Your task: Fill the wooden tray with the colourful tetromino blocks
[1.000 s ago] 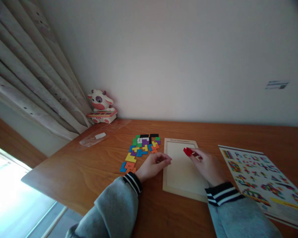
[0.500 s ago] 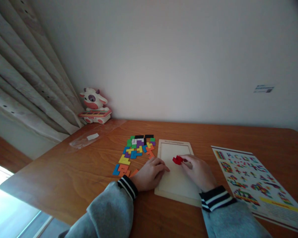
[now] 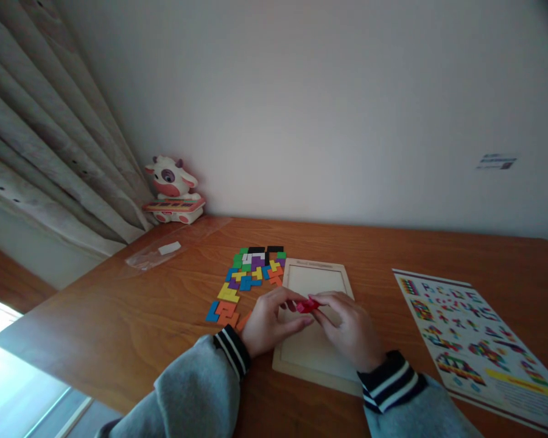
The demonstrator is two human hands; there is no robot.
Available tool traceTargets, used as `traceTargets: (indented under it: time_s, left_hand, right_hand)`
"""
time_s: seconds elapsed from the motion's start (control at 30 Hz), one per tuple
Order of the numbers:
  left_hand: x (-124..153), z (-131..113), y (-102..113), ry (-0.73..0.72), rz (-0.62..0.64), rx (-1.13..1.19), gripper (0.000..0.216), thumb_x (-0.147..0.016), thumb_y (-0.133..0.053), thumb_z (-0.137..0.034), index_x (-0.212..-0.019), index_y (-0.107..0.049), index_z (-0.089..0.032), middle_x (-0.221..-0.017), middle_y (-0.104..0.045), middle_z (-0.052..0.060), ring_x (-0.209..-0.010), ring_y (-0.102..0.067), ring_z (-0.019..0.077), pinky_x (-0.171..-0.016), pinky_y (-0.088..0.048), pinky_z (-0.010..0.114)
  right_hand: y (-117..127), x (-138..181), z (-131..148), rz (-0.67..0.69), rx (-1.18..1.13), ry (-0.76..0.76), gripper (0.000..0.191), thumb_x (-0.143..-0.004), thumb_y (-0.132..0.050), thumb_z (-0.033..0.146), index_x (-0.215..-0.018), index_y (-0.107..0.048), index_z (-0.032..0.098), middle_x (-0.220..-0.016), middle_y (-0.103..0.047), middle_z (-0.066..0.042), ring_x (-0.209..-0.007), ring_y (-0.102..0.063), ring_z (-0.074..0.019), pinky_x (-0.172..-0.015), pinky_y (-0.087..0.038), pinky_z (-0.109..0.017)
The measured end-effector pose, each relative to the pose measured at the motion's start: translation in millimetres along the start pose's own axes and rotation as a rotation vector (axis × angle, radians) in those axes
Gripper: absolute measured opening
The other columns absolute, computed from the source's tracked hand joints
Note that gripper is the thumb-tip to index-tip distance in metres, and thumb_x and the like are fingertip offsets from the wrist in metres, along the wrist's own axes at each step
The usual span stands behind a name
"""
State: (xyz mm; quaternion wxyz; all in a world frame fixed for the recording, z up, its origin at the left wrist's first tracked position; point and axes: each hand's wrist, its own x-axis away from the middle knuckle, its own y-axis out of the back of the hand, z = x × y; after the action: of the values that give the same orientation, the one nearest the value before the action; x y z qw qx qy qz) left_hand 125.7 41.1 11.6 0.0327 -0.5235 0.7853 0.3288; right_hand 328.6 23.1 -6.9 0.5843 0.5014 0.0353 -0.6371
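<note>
The left grip [image 3: 274,319] and the right grip [image 3: 347,325] are both closed on one small red wooden puzzle piece [image 3: 307,305], pinched from opposite sides by the fingertips of the two hands. The piece is held over the middle of a pale wooden puzzle tray [image 3: 317,266]; whether it touches the tray floor cannot be told. Both wrists wear grey sleeves with striped cuffs. The tray lies flat on the brown wooden bench [image 3: 119,316]. Just beside its left rim lies a cluster of flat multicoloured puzzle pieces [image 3: 251,274]. To the right, apart from the tray, lies a printed pattern sheet [image 3: 475,340]. At the far left are a clear plastic bag [image 3: 158,254] and a white-and-pink cow toy [image 3: 171,188], beside the curtain [image 3: 50,152].
</note>
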Motion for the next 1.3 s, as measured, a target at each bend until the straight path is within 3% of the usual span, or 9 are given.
traceTargets:
  time_s: [0.13, 0.3, 0.47, 1.0, 1.3]
  left_hand:
    - [-0.2, -3.8, 0.4, -0.079, -0.052, 0.053, 0.021, -0.084, -0.074, -0.032, -0.098, -0.072, -0.016, -0.091, -0.07, 0.007, -0.085, -0.064, 0.0162, -0.079, -0.051, 0.028]
    - [1.6, -2.0, 0.2, -0.167, -0.08, 0.065, 0.035, -0.079, -0.079, -0.028, -0.11, -0.069, -0.016, -0.095, -0.069, 0.008, -0.084, -0.062, 0.0157, -0.078, -0.052, 0.028]
    - [2.6, 2.1, 0.1, -0.257, -0.101, 0.087, 0.036, -0.075, -0.083, -0.031, -0.106, -0.072, -0.016, -0.09, -0.065, 0.007, -0.081, -0.06, 0.0154, -0.075, -0.053, 0.028]
    - [2.1, 5.5, -1.2, -0.217, -0.133, 0.136, 0.028, -0.065, -0.087, -0.044, -0.079, -0.079, -0.021, -0.088, -0.054, 0.005, -0.087, -0.053, 0.0173, -0.078, -0.047, 0.031]
    - [4.0, 3.9, -1.6, -0.198, -0.085, 0.14, 0.029, -0.069, -0.084, -0.047, -0.082, -0.08, -0.021, -0.089, -0.057, 0.007, -0.086, -0.054, 0.0174, -0.075, -0.048, 0.03]
  right_hand:
    - [0.7, -1.5, 9.3, -0.054, 0.057, 0.094, 0.021, -0.088, -0.064, 0.014, -0.107, -0.067, 0.022, -0.097, -0.074, -0.006, -0.089, -0.069, -0.0213, -0.081, -0.056, -0.037]
    - [0.0, -1.0, 10.5, -0.047, 0.066, 0.109, 0.031, -0.089, -0.061, 0.011, -0.118, -0.065, 0.023, -0.103, -0.073, -0.007, -0.093, -0.068, -0.0223, -0.083, -0.057, -0.038]
    - [-3.7, -0.3, 8.5, -0.009, 0.012, 0.117, 0.035, -0.09, -0.06, 0.012, -0.123, -0.063, 0.023, -0.105, -0.073, -0.007, -0.093, -0.068, -0.0224, -0.082, -0.058, -0.038]
    - [-10.2, 3.2, 6.2, 0.199, -0.202, 0.1, 0.026, -0.094, -0.059, 0.021, -0.119, -0.065, 0.022, -0.107, -0.073, -0.008, -0.095, -0.068, -0.0211, -0.083, -0.058, -0.035]
    - [-8.4, 0.7, 11.8, 0.233, -0.224, 0.091, 0.023, -0.093, -0.057, 0.02, -0.112, -0.069, 0.023, -0.101, -0.074, -0.007, -0.091, -0.069, -0.0201, -0.08, -0.058, -0.033]
